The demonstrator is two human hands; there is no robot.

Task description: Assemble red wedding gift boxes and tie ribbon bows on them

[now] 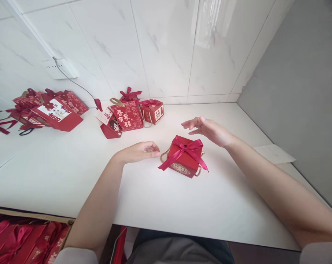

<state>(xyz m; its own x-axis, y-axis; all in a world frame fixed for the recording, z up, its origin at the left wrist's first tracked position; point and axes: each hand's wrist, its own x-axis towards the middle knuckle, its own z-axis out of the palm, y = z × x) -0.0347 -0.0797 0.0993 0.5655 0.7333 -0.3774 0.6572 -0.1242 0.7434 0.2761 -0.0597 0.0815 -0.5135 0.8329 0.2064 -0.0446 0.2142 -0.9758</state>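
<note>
A red gift box [179,167] stands on the white table in front of me. A shiny crimson ribbon [185,148] is tied in a bow across its top, and twisted cord handles [163,155] hang at its sides. Just left of the box is my left hand [144,151], fingers loosely curved and apart, close to the cord but holding nothing. Above the box's far right corner hovers my right hand [207,130], its fingers spread and nothing in them.
Several red gift boxes [129,117] stand together by the tiled wall. More red boxes [60,113] are heaped at the left, below a wall socket [60,69] with a cable. A carton of ribboned boxes [20,238] is at lower left. White paper [274,153] lies at the right.
</note>
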